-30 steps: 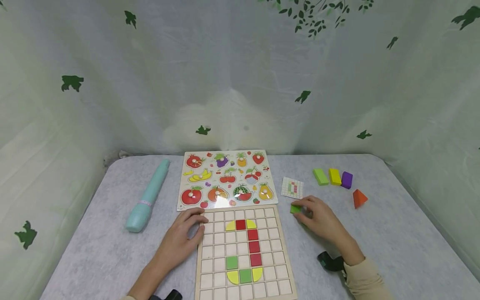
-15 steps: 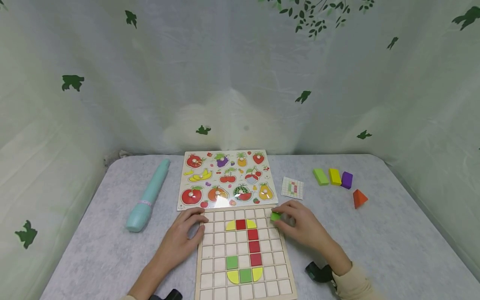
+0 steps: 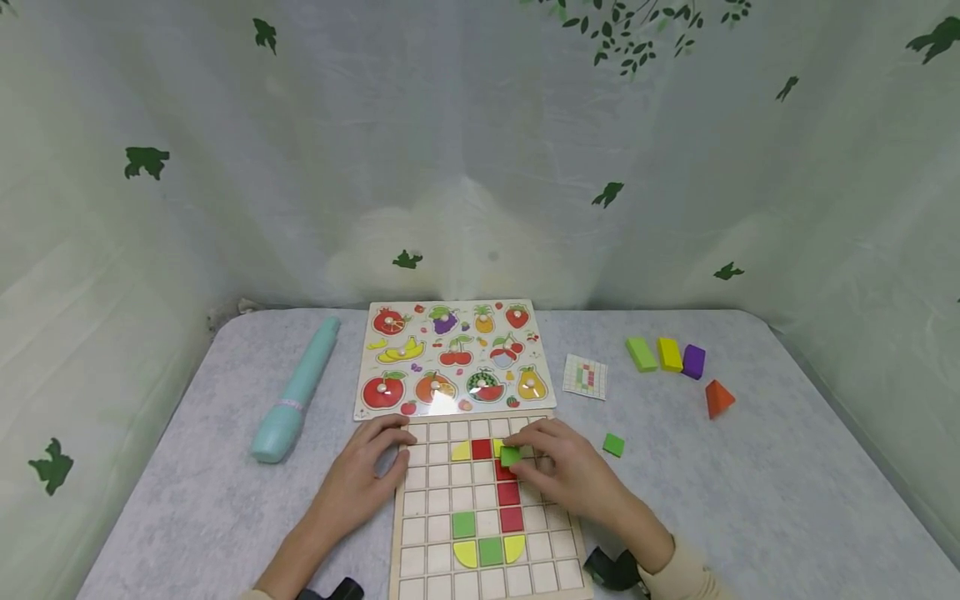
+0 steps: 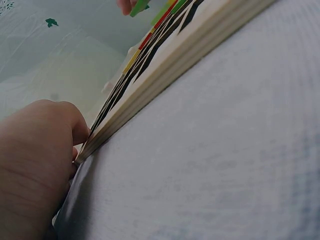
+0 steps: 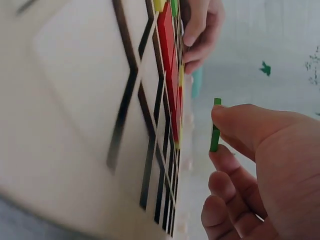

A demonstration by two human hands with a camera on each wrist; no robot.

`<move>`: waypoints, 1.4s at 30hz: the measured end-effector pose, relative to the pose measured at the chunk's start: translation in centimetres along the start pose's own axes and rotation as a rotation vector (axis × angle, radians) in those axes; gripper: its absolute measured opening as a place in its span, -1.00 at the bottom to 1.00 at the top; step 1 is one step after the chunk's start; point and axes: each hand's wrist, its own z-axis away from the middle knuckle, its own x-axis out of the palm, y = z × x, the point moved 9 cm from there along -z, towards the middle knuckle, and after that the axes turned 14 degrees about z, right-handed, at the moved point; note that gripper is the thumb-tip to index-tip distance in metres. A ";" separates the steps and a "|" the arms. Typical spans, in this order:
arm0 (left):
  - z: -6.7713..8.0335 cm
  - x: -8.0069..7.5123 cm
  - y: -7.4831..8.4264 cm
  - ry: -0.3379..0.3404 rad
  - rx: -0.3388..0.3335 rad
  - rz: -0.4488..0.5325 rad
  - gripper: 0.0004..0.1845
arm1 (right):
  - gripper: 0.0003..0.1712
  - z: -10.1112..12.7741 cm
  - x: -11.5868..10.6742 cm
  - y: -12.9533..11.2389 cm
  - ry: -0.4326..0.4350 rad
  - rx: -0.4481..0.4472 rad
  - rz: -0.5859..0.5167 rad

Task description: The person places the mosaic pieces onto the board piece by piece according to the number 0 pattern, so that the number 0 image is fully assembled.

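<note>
A wooden grid board [image 3: 414,532] lies before me, with red, yellow and green tiles set in some cells. My left hand [image 3: 360,479] rests at its upper left edge, the fingers lightly bent over the frame; the left wrist view shows this hand [image 4: 37,165] against the board's side [image 4: 170,82]. Between thumb and fingertips, my right hand [image 3: 573,479] pinches a green square tile [image 3: 510,456] over the upper right cells. From the right wrist, the tile [image 5: 215,140] appears edge-on and raised off the board. The other right fingers are curled below it.
A fruit peg puzzle [image 3: 463,387] stands behind the board, beside a small pattern card [image 3: 585,377]. One green tile [image 3: 613,445] lies right of the board. Farther right are green, yellow, purple [image 3: 693,362] and orange blocks. A teal wand-shaped object [image 3: 296,396] lies left.
My right hand has carried the green tile leftward from the table to over the board. A second green tile on the table has come into sight. The left hand has stayed put.
</note>
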 end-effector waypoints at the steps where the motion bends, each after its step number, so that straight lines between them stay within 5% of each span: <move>1: 0.0 0.0 0.0 -0.001 0.000 -0.001 -0.82 | -0.70 0.0 0.0 -0.3 0.001 -0.006 0.004; 15: 0.0 0.6 -0.3 -0.010 -0.003 0.008 -0.83 | -0.70 -0.2 1.3 -2.7 -0.123 0.036 -0.027; 24: 0.0 0.3 -0.4 -0.004 -0.004 0.005 -0.81 | -0.74 -1.5 3.3 -4.6 -0.220 -0.052 0.012; 42: 0.0 0.1 -0.1 0.004 0.002 -0.005 -0.83 | -0.80 -1.6 4.5 -5.8 -0.249 -0.122 0.019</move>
